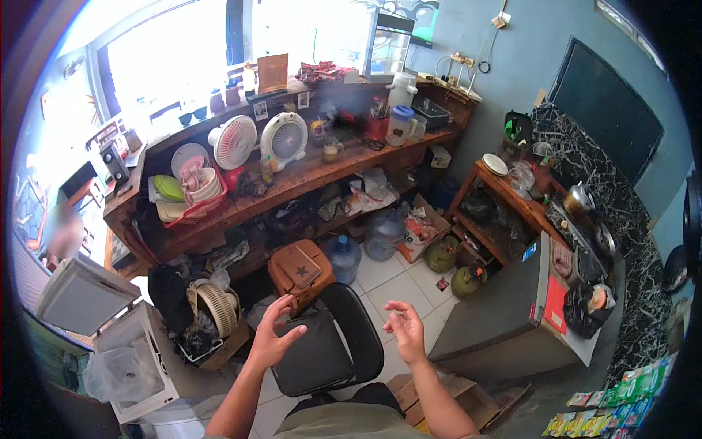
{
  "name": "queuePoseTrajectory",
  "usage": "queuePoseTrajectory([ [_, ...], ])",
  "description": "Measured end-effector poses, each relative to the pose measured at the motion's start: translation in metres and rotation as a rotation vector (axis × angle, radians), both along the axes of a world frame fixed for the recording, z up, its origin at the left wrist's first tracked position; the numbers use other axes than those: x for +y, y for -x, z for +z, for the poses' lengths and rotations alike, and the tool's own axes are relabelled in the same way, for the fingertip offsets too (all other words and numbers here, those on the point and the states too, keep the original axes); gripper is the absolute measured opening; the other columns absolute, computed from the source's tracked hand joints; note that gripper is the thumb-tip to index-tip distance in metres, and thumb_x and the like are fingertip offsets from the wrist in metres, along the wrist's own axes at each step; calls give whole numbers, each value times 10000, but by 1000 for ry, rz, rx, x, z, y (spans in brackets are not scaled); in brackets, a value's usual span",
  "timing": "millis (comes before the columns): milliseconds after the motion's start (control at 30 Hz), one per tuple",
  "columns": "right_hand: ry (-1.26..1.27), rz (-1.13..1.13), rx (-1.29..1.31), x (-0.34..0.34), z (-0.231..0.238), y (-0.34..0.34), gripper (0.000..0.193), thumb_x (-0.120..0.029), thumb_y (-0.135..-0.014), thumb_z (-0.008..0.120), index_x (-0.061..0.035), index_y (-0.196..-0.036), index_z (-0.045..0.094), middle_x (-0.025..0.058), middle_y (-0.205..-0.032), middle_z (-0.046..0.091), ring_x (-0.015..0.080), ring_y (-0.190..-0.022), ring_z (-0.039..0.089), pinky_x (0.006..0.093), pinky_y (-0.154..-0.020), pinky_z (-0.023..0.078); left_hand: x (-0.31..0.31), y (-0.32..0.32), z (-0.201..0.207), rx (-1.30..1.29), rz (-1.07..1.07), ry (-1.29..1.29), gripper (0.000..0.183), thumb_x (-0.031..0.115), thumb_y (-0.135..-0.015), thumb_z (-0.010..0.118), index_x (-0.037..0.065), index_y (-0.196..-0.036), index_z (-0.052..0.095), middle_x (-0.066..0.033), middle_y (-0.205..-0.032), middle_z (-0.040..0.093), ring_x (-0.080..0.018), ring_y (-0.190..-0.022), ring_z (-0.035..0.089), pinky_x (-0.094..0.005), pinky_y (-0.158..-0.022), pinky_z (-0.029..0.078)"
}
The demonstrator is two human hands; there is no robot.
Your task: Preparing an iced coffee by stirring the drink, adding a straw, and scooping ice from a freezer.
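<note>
My left hand [274, 338] is raised with nothing in it, thumb and fingers spread apart. Beneath it lies the seat of a black chair [311, 355], the nearest thing to this hand. My right hand [406, 335] hovers to the right of the chair's backrest [358, 322], also holding nothing; its fingers are slightly bent and apart. Tiled floor [401, 293] shows behind the right hand. Beyond the chair stands an orange-brown box with a dark star [300, 272], with a large blue water jug [342, 257] beside it.
A long wooden counter [292, 179] crosses ahead, bearing two white fans [284, 137], a dish basket [201, 208] and pitchers [400, 124]. At right stands a grey fridge [504, 300]; green gas cylinders [468, 280] sit beyond it. An open chest freezer [157, 366] is at left.
</note>
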State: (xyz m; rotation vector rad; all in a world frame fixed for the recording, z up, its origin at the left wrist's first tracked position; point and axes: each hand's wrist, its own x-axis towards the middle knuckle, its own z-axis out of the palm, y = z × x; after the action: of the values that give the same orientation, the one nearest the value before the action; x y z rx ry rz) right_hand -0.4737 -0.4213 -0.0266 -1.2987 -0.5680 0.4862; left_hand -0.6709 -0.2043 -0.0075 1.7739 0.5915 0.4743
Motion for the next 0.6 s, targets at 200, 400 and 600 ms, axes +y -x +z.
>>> queuePoseTrajectory([
  [200,61,61,51,14,-13,-36,290,-167,-969,541,-35,-1226,517,66,-1150,581,90,-760,565,240,-685,456,14,-36,-5,-25,56,77,699,243,-805,763,126,-1410,433,-82,-1435,418,-255,-1248,484,-411,-994,415],
  [400,107,152,77,55,-28,-110,309,-228,-961,576,-42,-1205,536,25,-1119,596,65,-751,557,219,-684,448,18,-70,-29,-144,193,191,695,168,-825,749,80,-1420,402,-120,-1423,415,-283,-1284,433,-391,-947,479],
  [600,119,392,2,99,-34,-185,297,-239,-962,576,-52,-1192,552,20,-1108,611,66,-751,562,219,-687,455,-3,-116,-13,-156,479,266,690,217,-838,740,83,-1424,402,-169,-1408,429,-288,-1270,459,-387,-956,474],
])
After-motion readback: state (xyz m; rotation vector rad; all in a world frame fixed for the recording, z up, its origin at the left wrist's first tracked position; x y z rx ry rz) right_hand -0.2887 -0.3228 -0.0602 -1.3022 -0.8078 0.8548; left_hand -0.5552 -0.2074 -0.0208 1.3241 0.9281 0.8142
